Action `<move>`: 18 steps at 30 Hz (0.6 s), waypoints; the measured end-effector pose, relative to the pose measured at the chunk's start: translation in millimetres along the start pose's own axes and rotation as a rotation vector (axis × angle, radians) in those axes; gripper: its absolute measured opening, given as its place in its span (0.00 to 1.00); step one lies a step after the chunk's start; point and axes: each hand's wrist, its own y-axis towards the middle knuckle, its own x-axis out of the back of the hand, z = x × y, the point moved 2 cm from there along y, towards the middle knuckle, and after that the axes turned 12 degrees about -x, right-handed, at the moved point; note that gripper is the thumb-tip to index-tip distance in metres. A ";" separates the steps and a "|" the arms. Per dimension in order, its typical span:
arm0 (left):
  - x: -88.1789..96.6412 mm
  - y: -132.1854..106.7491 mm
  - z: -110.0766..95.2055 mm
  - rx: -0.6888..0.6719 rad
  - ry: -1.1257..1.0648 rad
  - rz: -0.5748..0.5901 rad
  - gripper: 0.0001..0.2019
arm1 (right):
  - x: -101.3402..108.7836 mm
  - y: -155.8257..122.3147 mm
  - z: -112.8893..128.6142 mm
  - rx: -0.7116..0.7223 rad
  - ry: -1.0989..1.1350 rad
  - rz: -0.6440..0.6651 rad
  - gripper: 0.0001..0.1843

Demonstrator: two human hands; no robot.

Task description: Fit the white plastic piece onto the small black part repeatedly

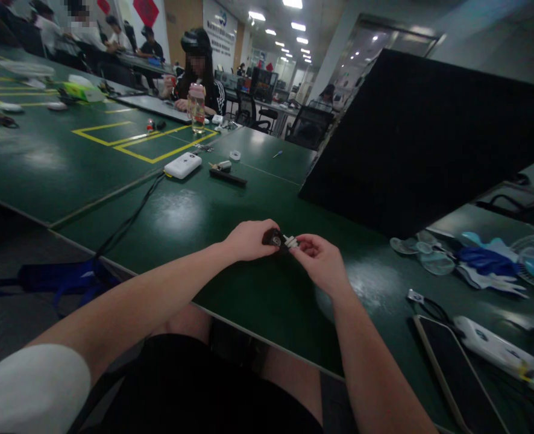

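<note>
Hands meet just above the near edge of the dark green tabletop (pixel 190 211). My left hand (pixel 248 241) curls its fingers closed around a small black plastic part (pixel 273 238). My right hand (pixel 322 263) pinches a small white plug-like piece (pixel 290 242) between thumb and forefinger, touching that part. A flat dark smartphone (pixel 457 374) lies well to the right.

One head-worn camera — facing forward and down, close above the left hand (pixel 249 240) and right hand (pixel 321 262).
</note>
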 end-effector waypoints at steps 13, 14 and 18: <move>0.8 -1.3 0.8 -0.048 -0.004 0.003 0.21 | 1.9 -5.5 5.5 0.088 -0.061 -0.190 0.16; 0.5 -1.4 0.9 -0.052 -0.003 0.001 0.21 | 1.9 -5.7 6.2 0.098 -0.072 -0.196 0.15; -0.3 -1.5 1.4 -0.045 -0.005 -0.007 0.20 | -1.1 -3.0 1.1 0.084 -0.052 -0.186 0.16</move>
